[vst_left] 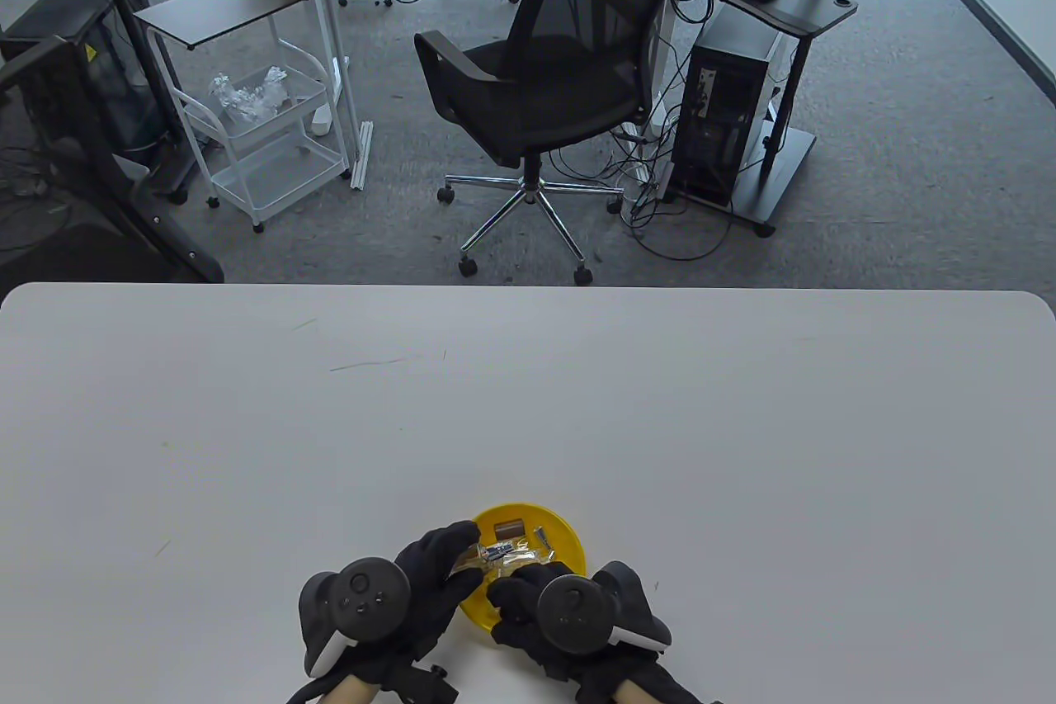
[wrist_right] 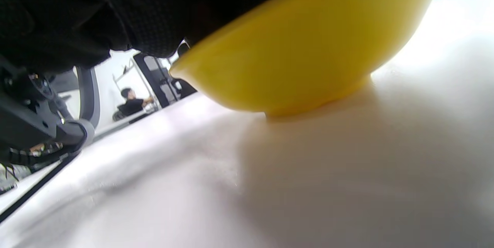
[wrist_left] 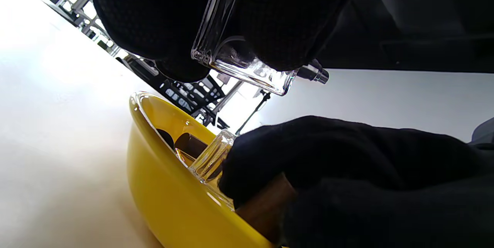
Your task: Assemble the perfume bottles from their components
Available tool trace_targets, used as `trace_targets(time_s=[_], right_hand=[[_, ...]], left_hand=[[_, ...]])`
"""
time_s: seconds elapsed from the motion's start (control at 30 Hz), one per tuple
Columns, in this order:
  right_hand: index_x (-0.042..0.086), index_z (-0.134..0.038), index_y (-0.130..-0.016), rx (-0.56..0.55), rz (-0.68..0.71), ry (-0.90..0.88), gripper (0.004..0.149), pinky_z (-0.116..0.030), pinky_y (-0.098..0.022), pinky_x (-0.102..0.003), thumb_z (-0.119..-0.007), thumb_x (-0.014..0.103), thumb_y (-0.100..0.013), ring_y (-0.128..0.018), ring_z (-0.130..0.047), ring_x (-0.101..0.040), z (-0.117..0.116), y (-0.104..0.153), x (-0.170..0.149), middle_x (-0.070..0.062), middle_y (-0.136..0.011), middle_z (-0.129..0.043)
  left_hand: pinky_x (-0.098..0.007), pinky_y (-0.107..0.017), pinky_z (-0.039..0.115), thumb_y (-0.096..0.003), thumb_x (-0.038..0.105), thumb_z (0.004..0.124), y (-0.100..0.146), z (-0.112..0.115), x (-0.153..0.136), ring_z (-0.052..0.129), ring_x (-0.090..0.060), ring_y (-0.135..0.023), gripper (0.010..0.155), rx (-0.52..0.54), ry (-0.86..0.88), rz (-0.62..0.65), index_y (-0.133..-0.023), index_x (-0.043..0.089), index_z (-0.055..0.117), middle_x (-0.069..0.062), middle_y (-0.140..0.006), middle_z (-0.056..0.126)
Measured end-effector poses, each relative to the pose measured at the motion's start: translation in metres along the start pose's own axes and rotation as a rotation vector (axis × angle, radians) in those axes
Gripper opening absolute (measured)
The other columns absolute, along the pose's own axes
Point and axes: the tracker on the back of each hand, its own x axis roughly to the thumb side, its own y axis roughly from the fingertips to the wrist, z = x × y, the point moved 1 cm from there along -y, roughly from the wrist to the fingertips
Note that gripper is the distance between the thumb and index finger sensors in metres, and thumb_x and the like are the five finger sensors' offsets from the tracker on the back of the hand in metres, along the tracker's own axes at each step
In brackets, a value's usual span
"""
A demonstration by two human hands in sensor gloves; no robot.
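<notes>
A yellow bowl (vst_left: 569, 543) sits near the table's front edge. It holds a brown cap (vst_left: 510, 528) and silver sprayer parts (vst_left: 542, 536). My left hand (vst_left: 462, 554) grips a clear square glass bottle (wrist_left: 235, 61) over the bowl's left side. The bottle lies tilted between my gloved fingers (wrist_left: 154, 20), its silver neck (wrist_left: 314, 73) pointing away. My right hand (vst_left: 516, 582) reaches into the bowl (wrist_left: 166, 198), fingers curled round another brown cap (wrist_left: 266, 205). A second clear bottle (wrist_left: 212, 155) leans on the bowl's inner wall beside it. The right wrist view shows only the bowl's underside (wrist_right: 308, 47).
The white table (vst_left: 528, 407) stretches far and to both sides of the bowl. Beyond its far edge stand a black office chair (vst_left: 544, 85), a white cart (vst_left: 264, 134) and a computer tower (vst_left: 726, 118) on the carpet.
</notes>
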Motion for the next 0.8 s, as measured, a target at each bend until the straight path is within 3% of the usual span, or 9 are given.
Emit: trace_targets(time_s=[0.27, 0.47, 0.6, 0.8], right_hand=[[0.011, -0.068, -0.096, -0.174, -0.048, -0.09, 0.047, -0.073, -0.053, -0.055, -0.07, 0.04, -0.059, -0.074, -0.083, -0.046, 0.02, 0.007, -0.009, -0.017, -0.087, -0.085], [0.001, -0.063, -0.095, -0.303, -0.117, -0.242, 0.053, -0.085, -0.041, -0.047, -0.068, 0.039, -0.06, -0.064, -0.097, -0.042, 0.034, 0.014, -0.023, -0.022, -0.085, -0.089], [0.0, -0.061, -0.095, -0.343, -0.139, -0.341, 0.054, -0.087, -0.035, -0.041, -0.07, 0.039, -0.059, -0.054, -0.101, -0.035, 0.044, 0.018, -0.033, -0.02, -0.078, -0.091], [0.004, -0.061, -0.098, -0.348, -0.147, -0.334, 0.054, -0.083, -0.034, -0.039, -0.07, 0.041, -0.059, -0.047, -0.098, -0.031, 0.052, 0.021, -0.039, -0.013, -0.074, -0.09]], left_hand=[[-0.041, -0.054, 0.082, -0.0483, 0.032, 0.084, 0.0, 0.002, 0.001, 0.091, -0.032, -0.079, 0.055, -0.01, -0.002, 0.004, -0.1, 0.026, 0.067, -0.004, -0.096, 0.082], [-0.04, -0.054, 0.083, -0.0483, 0.032, 0.084, 0.0, 0.005, 0.004, 0.091, -0.032, -0.079, 0.055, -0.02, -0.025, 0.023, -0.1, 0.026, 0.067, -0.004, -0.095, 0.082], [-0.04, -0.054, 0.083, -0.0484, 0.032, 0.084, 0.0, 0.006, 0.006, 0.092, -0.031, -0.078, 0.055, -0.022, -0.032, 0.031, -0.1, 0.026, 0.067, -0.004, -0.095, 0.082], [-0.04, -0.054, 0.083, -0.0484, 0.033, 0.084, 0.001, 0.005, 0.011, 0.092, -0.031, -0.079, 0.055, -0.014, -0.031, 0.045, -0.1, 0.026, 0.067, -0.004, -0.095, 0.082]])
